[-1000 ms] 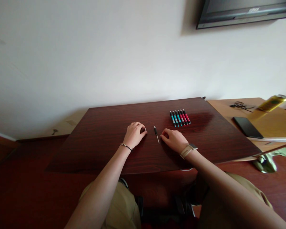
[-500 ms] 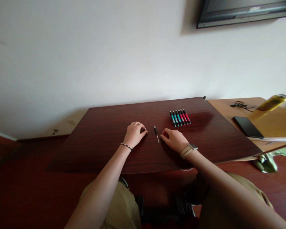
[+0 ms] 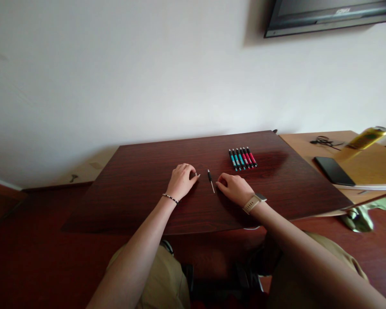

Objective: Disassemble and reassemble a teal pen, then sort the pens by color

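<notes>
Black pen (image 3: 209, 175), slim rod (image 3: 213, 188) exposed, mid-frame on tabletop (image 3: 141, 171). Left hand (image 3: 180, 178), right hand (image 3: 234, 187) curled either side; can't tell if gripping. Step looks like pen handling; lifting calls for fingertip pinch.

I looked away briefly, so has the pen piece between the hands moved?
No; the pen piece shows no visible shift in any direction against the table.

Pale wall (image 3: 148, 77), dark screen (image 3: 334, 19), dark wooden table (image 3: 141, 171), lighter desk (image 3: 376, 165) beside it, reddish floor (image 3: 35, 257), seemingly wooden
</notes>
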### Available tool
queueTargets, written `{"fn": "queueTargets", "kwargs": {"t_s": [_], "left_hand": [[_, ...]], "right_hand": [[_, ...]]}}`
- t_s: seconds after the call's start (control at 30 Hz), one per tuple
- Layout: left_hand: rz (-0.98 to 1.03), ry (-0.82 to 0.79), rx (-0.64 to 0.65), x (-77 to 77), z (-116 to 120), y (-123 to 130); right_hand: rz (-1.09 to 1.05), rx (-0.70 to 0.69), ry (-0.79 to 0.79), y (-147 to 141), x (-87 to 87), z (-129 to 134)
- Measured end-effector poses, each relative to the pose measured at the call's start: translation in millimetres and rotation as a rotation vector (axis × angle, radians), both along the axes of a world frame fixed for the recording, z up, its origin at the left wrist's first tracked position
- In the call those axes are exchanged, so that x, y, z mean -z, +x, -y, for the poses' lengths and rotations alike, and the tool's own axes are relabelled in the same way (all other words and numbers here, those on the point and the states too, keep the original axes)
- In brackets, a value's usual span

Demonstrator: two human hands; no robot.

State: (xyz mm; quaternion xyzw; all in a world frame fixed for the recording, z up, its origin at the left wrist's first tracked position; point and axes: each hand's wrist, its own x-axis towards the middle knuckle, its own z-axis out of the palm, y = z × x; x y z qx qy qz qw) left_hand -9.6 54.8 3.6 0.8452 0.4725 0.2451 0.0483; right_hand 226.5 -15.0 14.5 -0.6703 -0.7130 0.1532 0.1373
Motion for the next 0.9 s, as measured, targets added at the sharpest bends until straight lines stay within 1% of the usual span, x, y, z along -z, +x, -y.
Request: {"fn": "queueTargets", "kwargs": {"t_s": [0.17, 0.4, 0.63, 0.73, 0.9], "left_hand": [[0.015, 0.006, 0.011, 1.9, -2, 5], [-0.030, -0.002, 0.041, 3.0, 0, 15], [-0.063, 0.022, 0.086, 5.8, 0, 19], [-0.012, 0.029, 0.090, 2.6, 1, 19], [0.115, 0.040, 0.029, -11.0, 1, 10]], "right_hand": [[0.005, -0.001, -0.015, -1, -1.6, 0], [-0.004, -0.001, -0.022, -3, -3.8, 1], [-0.004, -0.003, -0.008, -3, -1.0, 1], [0.001, -0.004, -0.006, -2, 0.0, 1], [-0.005, -0.019, 0.006, -1, -0.7, 1]]}}
